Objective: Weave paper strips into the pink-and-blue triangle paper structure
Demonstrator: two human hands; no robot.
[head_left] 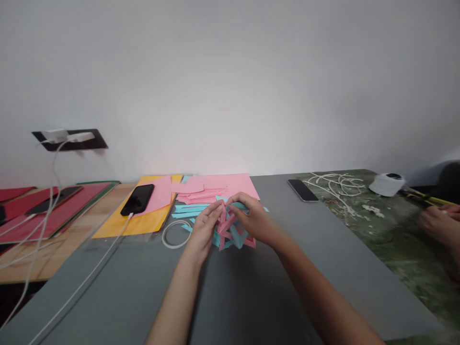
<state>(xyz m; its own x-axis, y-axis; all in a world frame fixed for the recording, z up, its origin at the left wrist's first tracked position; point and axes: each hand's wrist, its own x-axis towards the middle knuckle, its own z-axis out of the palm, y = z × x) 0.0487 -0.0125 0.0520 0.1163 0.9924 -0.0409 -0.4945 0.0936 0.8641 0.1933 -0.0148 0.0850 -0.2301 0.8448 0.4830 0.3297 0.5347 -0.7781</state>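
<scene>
A woven piece of pink and blue paper strips (235,233) sits between my hands above the grey table. My left hand (206,225) closes its fingertips on the left edge of the piece, at a pink strip. From the other side my right hand (253,218) pinches the top of the same piece, its fingers curled over a blue strip. Just behind lie loose blue paper strips (189,210), and farther back are cut pink strips (201,195) on pink sheets (237,184). A white ring (173,246), perhaps a tape roll, rests left of my left hand.
A charging black phone (137,200) lies on a yellow envelope (118,227). Another phone (302,190) is at the back right. White string (334,184) and a white spool (387,184) lie on the green surface, near another person's hand (442,223). A white cable (86,280) crosses the table's left.
</scene>
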